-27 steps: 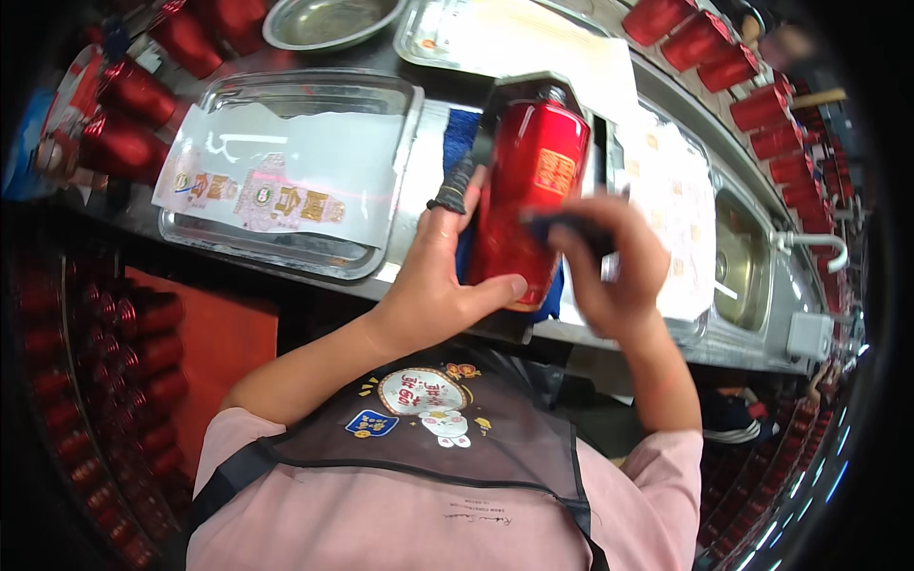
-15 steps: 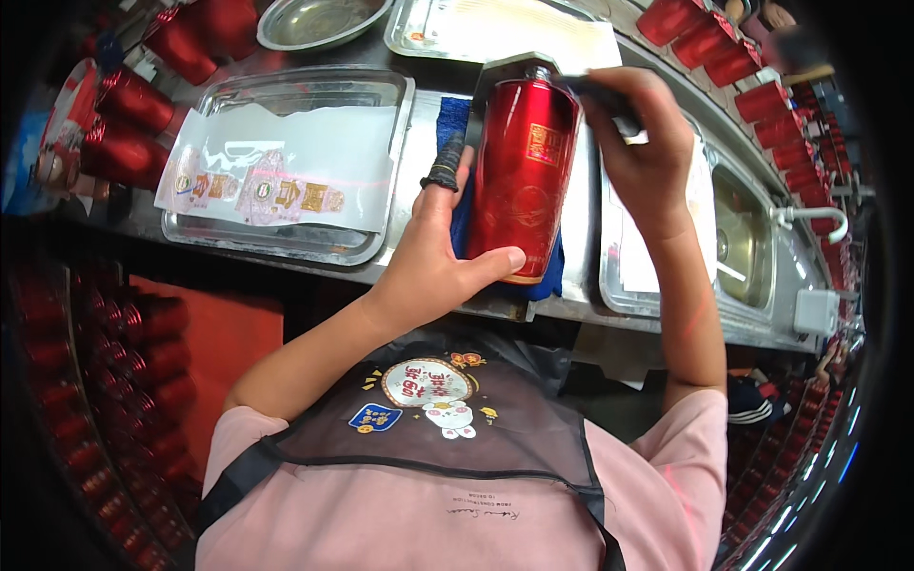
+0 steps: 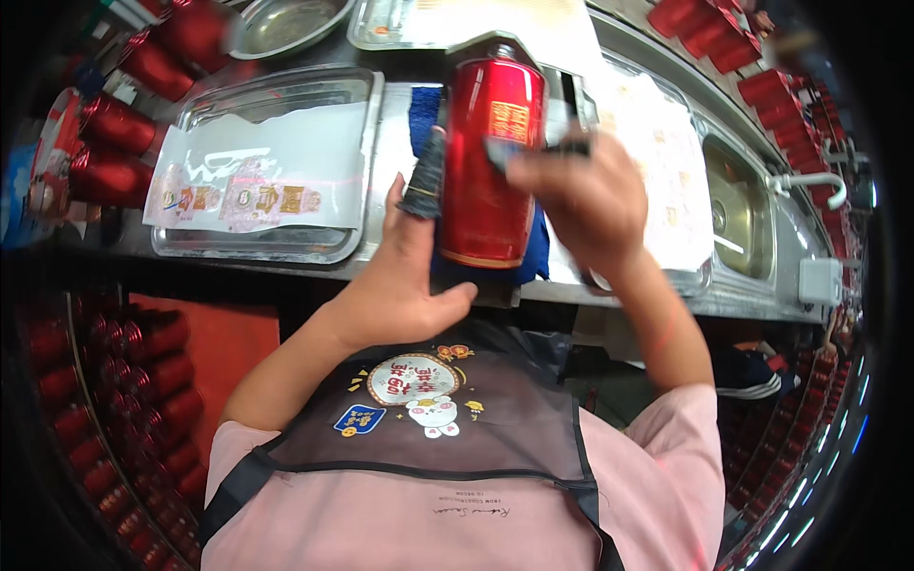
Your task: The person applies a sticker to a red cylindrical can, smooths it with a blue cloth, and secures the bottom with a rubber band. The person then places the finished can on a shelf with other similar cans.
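A glossy red bottle (image 3: 486, 205) with a gold square mark lies with its neck away from me, in a dark angular holder (image 3: 476, 43) over a blue cloth (image 3: 425, 112). My left hand (image 3: 395, 276) is at its left side, fingers stretched and thumb apart. A black wrapped finger lies along the bottle's edge; whether it touches is unclear. Over the bottle's right front, my right hand (image 3: 595, 200), smeared by motion, is closed on a dark-handled scraper-like tool (image 3: 503, 152). The tool's pale flat end is over the lower part of the gold mark.
On the left, a metal tray (image 3: 371, 143) bears a white sheet with printed labels (image 3: 271, 200). Another sheet-covered tray (image 3: 657, 171) and a sink (image 3: 738, 205) with a white tap (image 3: 809, 186) are at right. Several red bottles (image 3: 114, 124) stand around the counter.
My right hand has moved from beside the neck down and left onto the bottle's front. The left thumb has come off the bottle's base. The whole view has shifted slightly.
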Action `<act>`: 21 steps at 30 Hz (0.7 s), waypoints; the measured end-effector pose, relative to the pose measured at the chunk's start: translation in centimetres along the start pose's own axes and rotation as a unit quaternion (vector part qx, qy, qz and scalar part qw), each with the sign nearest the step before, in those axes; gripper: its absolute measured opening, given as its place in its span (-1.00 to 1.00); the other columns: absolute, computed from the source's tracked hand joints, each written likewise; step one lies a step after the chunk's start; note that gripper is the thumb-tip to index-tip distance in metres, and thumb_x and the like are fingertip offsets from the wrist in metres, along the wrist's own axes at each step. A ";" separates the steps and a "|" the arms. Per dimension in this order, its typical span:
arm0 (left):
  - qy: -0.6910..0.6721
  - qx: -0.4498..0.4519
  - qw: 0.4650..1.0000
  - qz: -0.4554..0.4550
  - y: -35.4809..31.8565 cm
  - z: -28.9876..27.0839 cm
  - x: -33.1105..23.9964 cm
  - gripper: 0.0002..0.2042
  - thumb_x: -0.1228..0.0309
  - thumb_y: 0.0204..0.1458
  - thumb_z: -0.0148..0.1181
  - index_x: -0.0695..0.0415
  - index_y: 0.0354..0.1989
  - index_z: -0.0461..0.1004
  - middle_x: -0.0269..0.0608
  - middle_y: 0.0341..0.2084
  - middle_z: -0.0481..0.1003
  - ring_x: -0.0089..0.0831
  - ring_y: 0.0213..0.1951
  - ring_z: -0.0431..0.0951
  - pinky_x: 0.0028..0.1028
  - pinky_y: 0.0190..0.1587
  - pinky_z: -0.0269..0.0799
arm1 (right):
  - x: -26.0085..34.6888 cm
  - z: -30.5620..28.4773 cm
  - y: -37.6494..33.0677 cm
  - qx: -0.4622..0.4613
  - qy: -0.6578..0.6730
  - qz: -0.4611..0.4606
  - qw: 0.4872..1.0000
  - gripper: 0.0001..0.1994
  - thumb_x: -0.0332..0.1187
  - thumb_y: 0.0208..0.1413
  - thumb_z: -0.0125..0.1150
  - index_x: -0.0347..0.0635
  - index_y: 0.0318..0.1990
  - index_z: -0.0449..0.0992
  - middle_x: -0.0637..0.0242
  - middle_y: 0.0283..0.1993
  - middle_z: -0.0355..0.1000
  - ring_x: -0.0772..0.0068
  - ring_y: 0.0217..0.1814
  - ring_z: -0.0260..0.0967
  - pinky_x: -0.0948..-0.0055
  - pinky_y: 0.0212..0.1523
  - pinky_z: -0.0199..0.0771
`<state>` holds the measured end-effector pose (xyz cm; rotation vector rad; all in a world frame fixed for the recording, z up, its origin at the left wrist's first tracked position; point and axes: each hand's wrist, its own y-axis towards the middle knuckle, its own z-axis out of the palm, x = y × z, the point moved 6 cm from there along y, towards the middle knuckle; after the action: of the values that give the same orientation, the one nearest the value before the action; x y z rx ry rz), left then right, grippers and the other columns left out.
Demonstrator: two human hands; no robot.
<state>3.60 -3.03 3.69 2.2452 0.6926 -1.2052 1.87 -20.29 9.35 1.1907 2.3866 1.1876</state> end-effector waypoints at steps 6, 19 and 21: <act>0.040 -0.128 0.991 0.014 0.5 1.9 1.4 0.16 0.34 -0.20 0.53 0.18 0.50 -0.26 0.14 0.40 0.03 0.03 0.40 0.10 -0.05 0.38 -0.07 | 4.5 -1.2 -4.8 -0.010 0.214 0.287 0.934 -0.67 -0.59 -0.06 0.47 -0.24 -0.11 0.54 0.32 -0.28 0.50 0.49 -0.29 0.45 0.52 -0.25 0.47; 0.038 -0.145 0.989 -0.003 0.7 1.3 1.4 0.22 0.29 -0.31 0.66 0.29 0.48 -0.14 0.09 0.29 0.30 -0.17 0.25 0.41 -0.29 0.30 0.28 | 1.9 -0.7 -6.0 -0.228 0.296 0.547 0.749 -0.83 -0.48 0.09 0.32 -0.28 -0.24 0.44 0.30 -0.30 0.47 0.60 -0.28 0.41 0.55 -0.22 0.46; -0.038 -0.136 0.989 -0.038 0.5 1.6 2.2 0.26 0.34 -0.33 0.67 0.26 0.51 -0.19 0.07 0.36 0.23 -0.24 0.30 0.36 -0.36 0.28 0.34 | 0.8 0.7 -4.3 -0.209 0.252 0.512 0.795 -0.80 -0.40 0.09 0.35 -0.28 -0.23 0.46 0.29 -0.33 0.46 0.54 -0.31 0.41 0.49 -0.23 0.45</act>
<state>3.98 -4.00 1.15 1.9555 0.8623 -1.1495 -0.73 -20.76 5.80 2.2868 1.4237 2.4231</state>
